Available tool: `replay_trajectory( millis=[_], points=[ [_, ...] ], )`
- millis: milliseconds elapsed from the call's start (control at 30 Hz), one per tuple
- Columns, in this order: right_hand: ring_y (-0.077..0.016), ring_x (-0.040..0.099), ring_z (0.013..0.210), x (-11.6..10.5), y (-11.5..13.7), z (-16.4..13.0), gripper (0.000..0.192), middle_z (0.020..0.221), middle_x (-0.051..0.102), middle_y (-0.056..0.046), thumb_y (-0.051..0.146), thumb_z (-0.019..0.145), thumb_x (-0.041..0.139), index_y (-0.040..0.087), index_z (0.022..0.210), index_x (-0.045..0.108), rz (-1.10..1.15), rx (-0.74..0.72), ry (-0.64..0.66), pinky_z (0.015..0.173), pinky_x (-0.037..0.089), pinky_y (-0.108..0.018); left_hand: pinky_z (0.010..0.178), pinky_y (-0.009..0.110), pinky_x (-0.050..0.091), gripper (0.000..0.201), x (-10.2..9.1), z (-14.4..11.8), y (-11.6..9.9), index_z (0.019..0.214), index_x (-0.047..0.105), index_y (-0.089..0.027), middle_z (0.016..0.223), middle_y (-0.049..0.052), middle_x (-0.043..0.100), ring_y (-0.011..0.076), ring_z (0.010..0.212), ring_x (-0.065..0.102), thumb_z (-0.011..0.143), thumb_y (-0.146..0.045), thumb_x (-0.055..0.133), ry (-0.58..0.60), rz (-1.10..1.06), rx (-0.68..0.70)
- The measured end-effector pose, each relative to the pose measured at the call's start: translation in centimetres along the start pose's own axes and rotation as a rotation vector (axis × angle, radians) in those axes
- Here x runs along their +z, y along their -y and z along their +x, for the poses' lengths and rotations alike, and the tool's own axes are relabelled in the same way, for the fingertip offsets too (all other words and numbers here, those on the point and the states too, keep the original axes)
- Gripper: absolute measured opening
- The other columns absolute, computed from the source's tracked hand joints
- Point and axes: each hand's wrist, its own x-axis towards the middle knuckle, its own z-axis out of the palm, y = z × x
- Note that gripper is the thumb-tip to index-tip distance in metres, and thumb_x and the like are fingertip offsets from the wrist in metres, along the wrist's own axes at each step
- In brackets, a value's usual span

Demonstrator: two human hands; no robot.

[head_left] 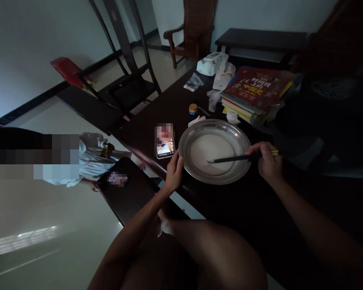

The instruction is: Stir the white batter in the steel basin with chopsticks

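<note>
A wide, shallow metal pan [214, 151], round and dully shiny, sits on the dark polished wooden surface [236, 205], holding a thin pool of pale, milky liquid. The left hand [173, 172] rests at the pan's near left rim, fingers curled against the edge, thumb up along it. The right hand [268, 161], at the pan's right rim, has its fingers closed around a pair of slim dark chopsticks [232, 158] with yellowish tops; the sticks lie almost level, their tips dipped into the liquid near the pan's middle. Just left of the pan, a smartphone [165, 141] lies flat with its screen lit. Beyond the pan, farther off, stand a small round jar with a gold lid [193, 108], scraps of crumpled white tissue [196, 120] and a clear plastic packet [193, 82]. Far right, a stack of books [254, 90] with a glossy red cover lies beside a soft white tissue pack [212, 63]. Dark cloth is heaped at the right edge. At far left, a dark wooden chair [130, 80] stands on the pale tiled floor, and another person in a white garment [90, 159] sits lower down at left.
</note>
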Motion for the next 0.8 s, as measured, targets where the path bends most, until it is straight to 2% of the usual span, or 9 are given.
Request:
replay_trajectory(
  millis=[67,133,267,400,533,667,800],
  points=[
    [-0.0205,0.067,0.069,-0.01,0.05,-0.03,0.041,0.071,0.072,-0.002,0.06,0.093,0.057,0.027,0.078,0.074,-0.034,0.002,0.046,0.068,0.055,-0.038,0.115,0.044,0.044,0.068,0.0,-0.01,0.01,0.138,0.06,-0.016,0.14,0.013,0.066,0.0297,0.134,0.059,0.098,-0.068,0.041,-0.002,0.001,-0.003],
    [-0.0203,0.068,0.072,0.01,0.18,-0.05,0.04,0.074,0.073,-0.003,0.059,0.094,0.056,0.026,0.079,0.074,-0.046,0.004,0.026,0.068,0.055,-0.037,0.115,0.043,0.045,0.067,-0.03,-0.02,-0.01,0.138,0.06,-0.016,0.141,0.013,0.066,0.0294,0.134,0.059,0.098,-0.067,0.041,-0.002,-0.002,-0.002],
    [-0.019,0.065,0.064,0.1,0.35,-0.06,0.039,0.067,0.07,-0.001,0.059,0.093,0.058,0.026,0.078,0.073,-0.005,0.012,-0.008,0.063,0.054,-0.036,0.115,0.042,0.045,0.067,-0.12,-0.05,-0.14,0.137,0.06,-0.016,0.141,0.013,0.066,0.0288,0.133,0.06,0.099,-0.067,0.041,0.006,-0.006,0.008],
    [-0.0208,0.069,0.075,-0.02,0.12,-0.09,0.038,0.075,0.073,-0.002,0.058,0.093,0.058,0.026,0.081,0.075,-0.053,-0.011,0.046,0.075,0.056,-0.039,0.116,0.044,0.044,0.065,-0.16,-0.12,-0.26,0.137,0.06,-0.017,0.14,0.012,0.067,0.0291,0.134,0.059,0.098,-0.067,0.042,-0.002,-0.003,0.002],
    [-0.0214,0.067,0.068,-0.16,-0.01,-0.1,0.037,0.07,0.071,-0.002,0.059,0.094,0.055,0.029,0.081,0.073,-0.031,0.005,-0.002,0.067,0.055,-0.039,0.116,0.043,0.043,0.064,-0.12,-0.17,-0.29,0.138,0.06,-0.018,0.14,0.012,0.066,0.0288,0.134,0.059,0.099,-0.066,0.041,0.003,-0.006,-0.007],
    [-0.022,0.068,0.074,-0.06,0.1,-0.14,0.04,0.075,0.073,-0.003,0.059,0.094,0.055,0.027,0.079,0.073,-0.087,0.0,0.056,0.073,0.055,-0.04,0.117,0.043,0.043,0.064,-0.12,-0.18,-0.19,0.138,0.06,-0.018,0.141,0.012,0.066,0.0288,0.135,0.058,0.099,-0.065,0.041,0.0,-0.007,-0.005],
    [-0.0213,0.067,0.072,-0.03,0.0,-0.07,0.039,0.073,0.072,-0.003,0.058,0.094,0.055,0.027,0.078,0.073,-0.062,0.006,-0.012,0.071,0.054,-0.039,0.117,0.044,0.042,0.064,-0.13,-0.18,-0.07,0.139,0.059,-0.018,0.141,0.012,0.066,0.0291,0.136,0.057,0.099,-0.065,0.041,0.0,0.001,-0.004]
  ],
)
